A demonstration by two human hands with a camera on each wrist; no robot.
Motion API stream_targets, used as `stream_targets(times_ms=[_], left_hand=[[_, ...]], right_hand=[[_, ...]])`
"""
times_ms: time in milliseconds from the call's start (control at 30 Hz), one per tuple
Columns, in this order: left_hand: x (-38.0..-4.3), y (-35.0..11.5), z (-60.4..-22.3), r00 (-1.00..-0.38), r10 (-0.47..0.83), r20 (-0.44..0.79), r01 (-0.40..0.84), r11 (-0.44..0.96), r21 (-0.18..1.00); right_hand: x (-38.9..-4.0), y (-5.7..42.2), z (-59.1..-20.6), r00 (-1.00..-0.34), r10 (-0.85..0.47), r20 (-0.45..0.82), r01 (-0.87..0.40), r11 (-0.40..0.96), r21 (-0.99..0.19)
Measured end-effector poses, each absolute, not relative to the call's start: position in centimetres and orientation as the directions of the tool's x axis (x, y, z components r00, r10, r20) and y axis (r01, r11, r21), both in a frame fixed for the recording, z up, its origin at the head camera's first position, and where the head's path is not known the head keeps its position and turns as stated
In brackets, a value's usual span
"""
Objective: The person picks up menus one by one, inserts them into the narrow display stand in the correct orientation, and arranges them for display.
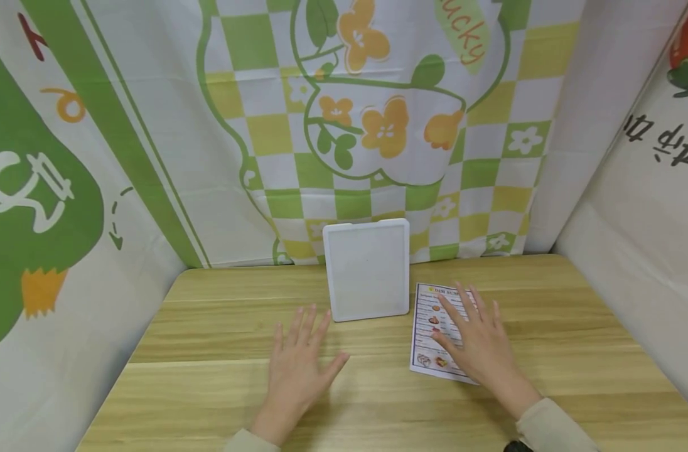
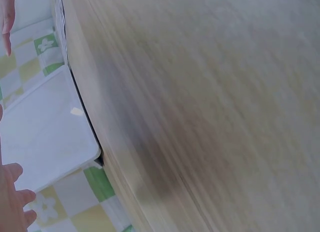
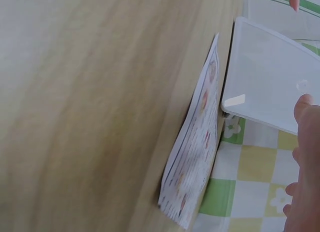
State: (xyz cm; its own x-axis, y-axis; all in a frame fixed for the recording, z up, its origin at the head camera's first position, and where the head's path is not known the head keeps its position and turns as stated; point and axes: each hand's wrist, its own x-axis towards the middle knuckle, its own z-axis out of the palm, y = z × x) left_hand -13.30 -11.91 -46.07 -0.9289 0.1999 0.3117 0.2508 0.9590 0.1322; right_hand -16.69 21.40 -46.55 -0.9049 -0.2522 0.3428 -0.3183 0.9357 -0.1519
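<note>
In the head view a white framed panel (image 1: 368, 271) stands upright at the back of the table, leaning slightly backward. My left hand (image 1: 299, 367), fingers spread, is in front of it and to its left, holding nothing. To the panel's right lies a printed sheet (image 1: 429, 339) with small food pictures, partly covered from view by my right hand (image 1: 479, 342). That hand's fingers are spread over the sheet, and the right wrist view shows the hand (image 3: 307, 167) raised above it. The left wrist view catches only fingertips of the left hand (image 2: 15, 199) beside the panel (image 2: 47, 132).
The wooden table (image 1: 366, 402) has a pale striped grain. Behind it hangs a green and white checked cloth (image 1: 372, 144) with orange flowers. Printed white cloth walls rise at the left (image 1: 118, 188) and right (image 1: 638, 207). A dark object (image 1: 516, 446) shows by the right sleeve.
</note>
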Motion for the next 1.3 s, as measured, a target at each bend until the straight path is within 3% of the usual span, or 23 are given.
stream_targets(times_ms=[733,1300], left_hand=[[-14.8,-6.2,-47.0,-0.897,0.366,0.25,0.4,0.911,0.103],[-16.5,-3.1,-47.9,-0.825,0.526,0.206,0.546,0.836,0.055]], right_hand=[[-14.6,24.9,-47.1,-0.897,-0.236,0.373,-0.311,0.938,-0.154],[-13.3,27.2,-47.9,-0.898,-0.254,0.358,-0.329,0.93,-0.165]])
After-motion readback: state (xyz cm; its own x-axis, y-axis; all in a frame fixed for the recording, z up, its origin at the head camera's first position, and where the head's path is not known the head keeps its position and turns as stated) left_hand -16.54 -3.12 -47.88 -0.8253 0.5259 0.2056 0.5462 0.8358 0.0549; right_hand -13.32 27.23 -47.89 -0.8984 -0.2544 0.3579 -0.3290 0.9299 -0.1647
